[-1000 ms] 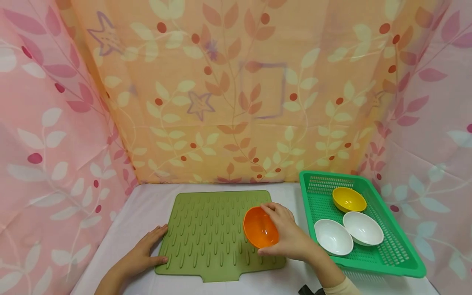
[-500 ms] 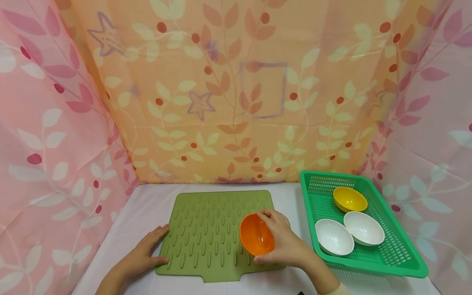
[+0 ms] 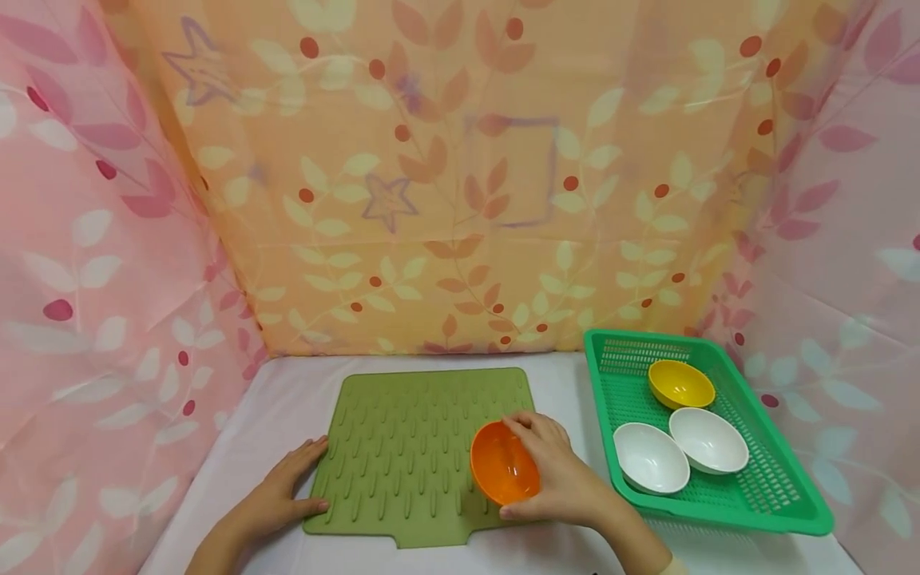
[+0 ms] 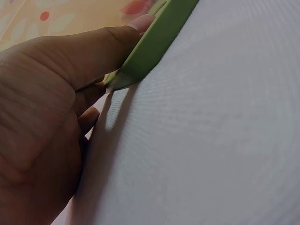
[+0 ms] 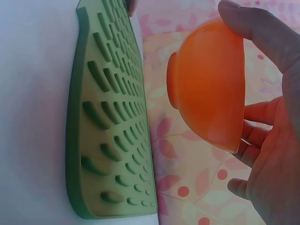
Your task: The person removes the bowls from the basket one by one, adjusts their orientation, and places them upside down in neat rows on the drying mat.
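Observation:
My right hand (image 3: 557, 475) grips an orange bowl (image 3: 501, 467) by its rim, thumb on the near side and fingers on the far side. In the right wrist view the orange bowl (image 5: 206, 84) hangs above the green ridged mat (image 5: 110, 117), its foot facing the mat with a gap between. At the mat's left edge my left hand (image 3: 280, 491) rests with fingers extended. The left wrist view has the thumb of that hand (image 4: 47, 93) lying on the rim of the mat (image 4: 154, 47); its other fingers are partly hidden.
A green plastic basket (image 3: 783, 471) stands to the right on the white cloth (image 3: 568, 391). In it sit a yellow bowl (image 3: 679, 385), one white bowl (image 3: 650, 459) and another white bowl (image 3: 710, 441). Patterned fabric walls (image 3: 431, 303) enclose the back and sides.
My right hand has moved slightly toward me with the orange bowl, then shifted a touch right in the last half second. The left hand stays at the mat's edge.

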The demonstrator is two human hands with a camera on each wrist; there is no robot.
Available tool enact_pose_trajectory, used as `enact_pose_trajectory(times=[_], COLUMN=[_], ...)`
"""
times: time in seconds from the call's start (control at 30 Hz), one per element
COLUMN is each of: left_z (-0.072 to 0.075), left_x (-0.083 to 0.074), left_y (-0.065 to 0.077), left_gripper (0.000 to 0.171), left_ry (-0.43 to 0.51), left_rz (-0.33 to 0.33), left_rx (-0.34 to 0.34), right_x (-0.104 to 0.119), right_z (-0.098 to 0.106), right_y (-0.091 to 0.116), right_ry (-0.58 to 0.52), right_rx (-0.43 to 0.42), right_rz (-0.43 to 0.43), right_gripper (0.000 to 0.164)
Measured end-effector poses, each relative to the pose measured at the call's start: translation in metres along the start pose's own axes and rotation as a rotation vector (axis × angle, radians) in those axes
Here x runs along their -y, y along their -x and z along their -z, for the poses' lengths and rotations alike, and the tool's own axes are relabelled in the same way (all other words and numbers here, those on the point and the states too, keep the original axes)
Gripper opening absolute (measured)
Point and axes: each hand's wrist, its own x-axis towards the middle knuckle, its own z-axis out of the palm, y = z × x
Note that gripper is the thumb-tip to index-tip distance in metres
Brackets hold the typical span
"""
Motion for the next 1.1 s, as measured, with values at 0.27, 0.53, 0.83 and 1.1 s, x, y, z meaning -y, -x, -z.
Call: enact_pose_trajectory(times=[0.27,0.53,0.83,1.1], left_z=[0.004,0.014,0.021,0.023], left_x=[-0.005,-0.019,-0.066,-0.121], left_y=[-0.001,-0.004,-0.022,-0.035], left_gripper=[0.097,0.097,0.085,0.084], left_ry=[0.024,0.052,0.044,0.077], left_rz=[0.012,0.082,0.016,-0.046], left_rx=[0.014,0.047,0.021,0.027], right_x=[-0.002,-0.003,0.0,0.004], right_z=[0.0,0.002,0.006,0.007], right_y=[0.001,-0.001,0.0,0.001], right_ry=[-0.006,0.007,0.002,0.015], right_rx=[-0.011,-0.019,-0.043,-0.063], right_rz=[-0.008,0.002,0.003,0.042], right_gripper=[0.121,0.12,0.12,0.12])
